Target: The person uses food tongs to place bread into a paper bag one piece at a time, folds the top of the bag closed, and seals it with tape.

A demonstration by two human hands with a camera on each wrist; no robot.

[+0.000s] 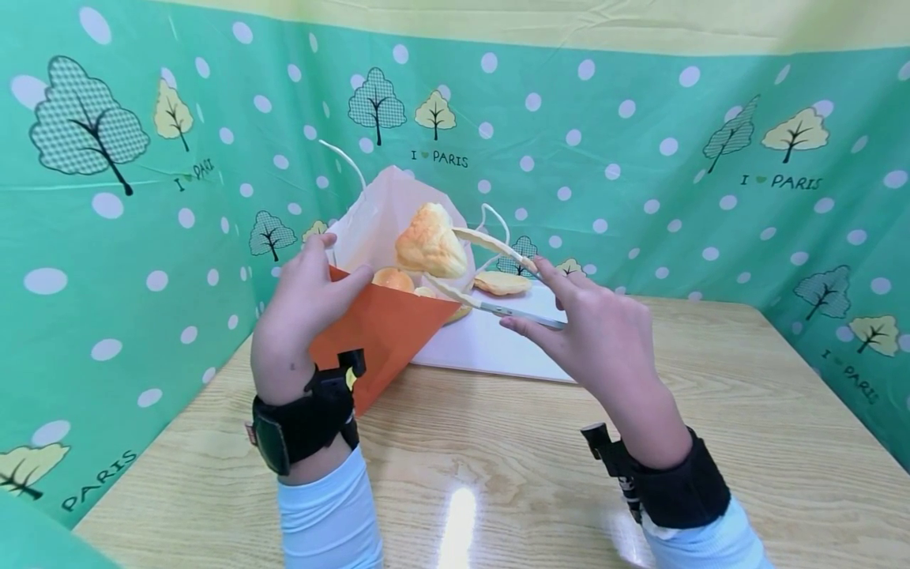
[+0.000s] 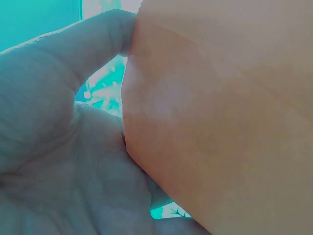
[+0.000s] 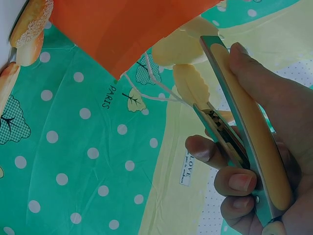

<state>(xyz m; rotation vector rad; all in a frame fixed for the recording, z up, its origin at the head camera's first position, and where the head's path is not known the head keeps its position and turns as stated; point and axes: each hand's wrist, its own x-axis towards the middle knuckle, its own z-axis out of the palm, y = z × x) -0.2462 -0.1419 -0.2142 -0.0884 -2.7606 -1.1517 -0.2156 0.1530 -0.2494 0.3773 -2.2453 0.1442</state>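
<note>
My left hand (image 1: 298, 300) grips the left side of an orange paper bag (image 1: 384, 340), thumb at the front rim. The bag leans to the right, its pale inside facing up, and a round bun (image 1: 393, 279) shows within its mouth. With my right hand (image 1: 604, 332) I hold tongs (image 1: 522, 310) that have metal arms and cream tips. Between those tips is a golden, roughly triangular piece of bread (image 1: 430, 241), held over the bag's opening. In the right wrist view, my fingers and thumb wrap the tongs' handles (image 3: 254, 132).
Behind the bag lies a white board (image 1: 490, 344) with a flat oval bread (image 1: 503, 283) on it; another bread (image 1: 459, 314) is partly hidden by the bag. White cord handles (image 1: 348, 158) rise from the bag. A green patterned curtain (image 1: 604, 142) surrounds the wooden table (image 1: 640, 442).
</note>
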